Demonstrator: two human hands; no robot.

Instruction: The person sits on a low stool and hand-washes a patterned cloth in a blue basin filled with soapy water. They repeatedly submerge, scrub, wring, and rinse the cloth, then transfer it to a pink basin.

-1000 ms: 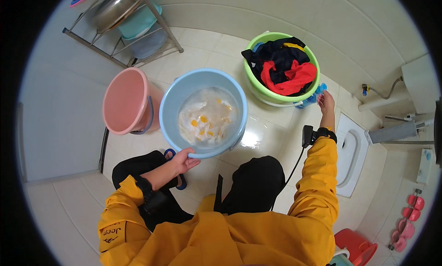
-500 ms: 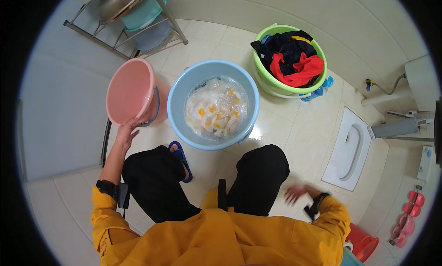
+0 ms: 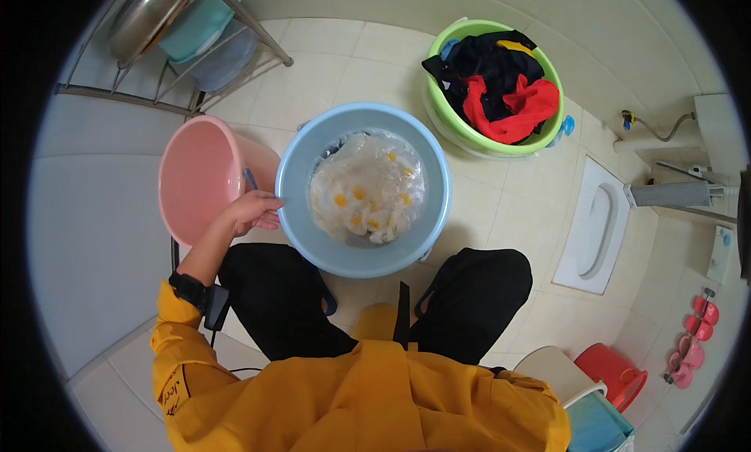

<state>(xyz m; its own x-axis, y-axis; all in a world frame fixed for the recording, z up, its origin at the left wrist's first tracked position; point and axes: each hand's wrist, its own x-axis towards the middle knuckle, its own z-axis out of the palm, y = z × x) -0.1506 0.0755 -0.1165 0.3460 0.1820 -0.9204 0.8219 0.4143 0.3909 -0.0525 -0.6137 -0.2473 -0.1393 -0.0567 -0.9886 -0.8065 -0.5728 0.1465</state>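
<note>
In front of my knees stands a blue bucket (image 3: pixel 364 266) holding sudsy water and a soaked pale cloth (image 3: pixel 360 182) with yellow-orange spots. My left hand (image 3: pixel 254 212) is between it and the pink bucket (image 3: pixel 202 131) on the left. Its fingers stretch toward the blue bucket's left rim, fingertips at the rim, grasping nothing. The pink bucket's grey-blue handle (image 3: pixel 249 178) shows just above this hand. My right hand is out of sight; only the yellow right sleeve shows, at the lower right.
Beyond, a green bucket (image 3: pixel 540 148) is heaped with black and red clothes. A metal rack (image 3: pixel 270 45) with basins stands at far left. To the right lie a squat toilet (image 3: pixel 598 233) and a grey pipe-like fixture (image 3: pixel 669 195). A beige bin (image 3: pixel 547 366) and red bucket (image 3: pixel 610 370) sit lower right.
My left hand has left the pink bucket's rim and moved right, to the blue bucket. My right hand has dropped out of view. The beige bin at lower right has come into sight.
</note>
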